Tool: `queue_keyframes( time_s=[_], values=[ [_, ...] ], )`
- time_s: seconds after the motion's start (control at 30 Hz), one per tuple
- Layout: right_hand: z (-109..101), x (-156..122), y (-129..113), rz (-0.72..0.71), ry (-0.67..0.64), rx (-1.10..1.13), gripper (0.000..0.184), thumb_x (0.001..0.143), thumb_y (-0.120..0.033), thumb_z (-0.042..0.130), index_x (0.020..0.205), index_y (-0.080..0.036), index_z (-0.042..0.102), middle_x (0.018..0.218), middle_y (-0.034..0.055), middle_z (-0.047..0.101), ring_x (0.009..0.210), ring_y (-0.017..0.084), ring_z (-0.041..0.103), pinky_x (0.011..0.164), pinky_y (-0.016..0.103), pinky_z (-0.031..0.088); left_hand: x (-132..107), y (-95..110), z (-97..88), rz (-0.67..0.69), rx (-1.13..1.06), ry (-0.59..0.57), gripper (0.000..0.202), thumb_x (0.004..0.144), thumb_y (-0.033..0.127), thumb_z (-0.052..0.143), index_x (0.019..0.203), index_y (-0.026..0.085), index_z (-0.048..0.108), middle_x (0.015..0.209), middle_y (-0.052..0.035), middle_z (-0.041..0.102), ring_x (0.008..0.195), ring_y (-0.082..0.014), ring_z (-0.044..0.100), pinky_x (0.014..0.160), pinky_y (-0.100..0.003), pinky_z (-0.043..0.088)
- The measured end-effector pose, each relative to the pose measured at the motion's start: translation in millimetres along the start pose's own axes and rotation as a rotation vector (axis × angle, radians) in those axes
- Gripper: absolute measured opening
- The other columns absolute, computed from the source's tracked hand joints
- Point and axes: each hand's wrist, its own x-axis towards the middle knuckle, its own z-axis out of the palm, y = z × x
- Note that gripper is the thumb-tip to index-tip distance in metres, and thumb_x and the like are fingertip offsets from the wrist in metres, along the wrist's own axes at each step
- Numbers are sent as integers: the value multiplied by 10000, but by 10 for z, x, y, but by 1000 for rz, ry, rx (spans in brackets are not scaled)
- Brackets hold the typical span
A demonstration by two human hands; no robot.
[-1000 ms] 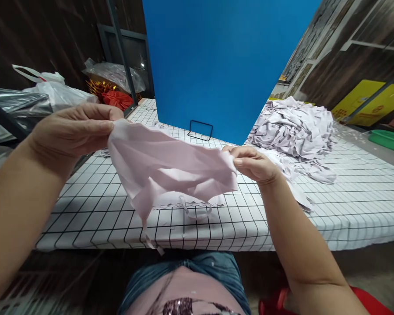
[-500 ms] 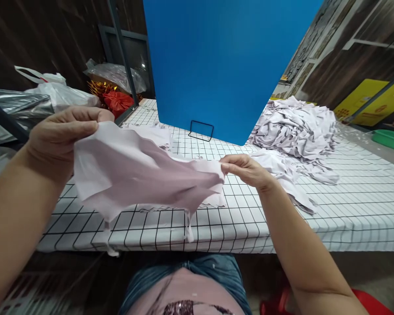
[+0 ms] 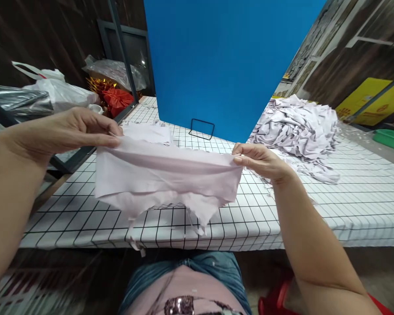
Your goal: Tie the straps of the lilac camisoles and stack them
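Your left hand (image 3: pixel 75 131) and right hand (image 3: pixel 261 161) pinch the top edge of a pale pink cloth piece (image 3: pixel 166 177), stretched flat above the checked desk (image 3: pixel 348 205). Cloth pile (image 3: pixel 297 127) sits far right; blue board (image 3: pixel 221 65) stands behind.

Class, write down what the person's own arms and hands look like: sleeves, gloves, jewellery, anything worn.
The left forearm and right forearm are bare to the picture's edge, with no sleeves showing. The left hand and right hand wear no gloves, and no watch, bracelet or ring shows. Below them are a pink top with a sequinned patch and blue denim.
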Motion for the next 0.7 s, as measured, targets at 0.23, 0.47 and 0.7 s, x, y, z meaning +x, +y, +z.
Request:
queue_keyframes(
  time_s=[0.23,0.47,0.7],
  values=[
    [-80,55,115,218,73,-225,348,853,-552,635,843,-205,666,838,38,631,757,159,562,652,296,430,147,-245,129,-68,234,-265,426,820,561,583,863,145,664,731,14,614,700,-111,502,661,-217,397],
    [278,151,317,307,144,131,336,755,-445,773,846,-189,574,718,-3,604,677,121,583,647,288,507,300,-166,677,-130,223,-11,436,728,545,592,921,158,646,919,-92,673,825,-217,588,735,-313,448],
    [758,532,-102,222,142,357,307,765,-380,776,880,-194,561,671,-4,643,615,121,609,594,270,517,376,826,1352,-10,-261,-129,415,764,584,650,849,178,638,765,-44,641,617,-151,548,525,-263,382]
  ],
)
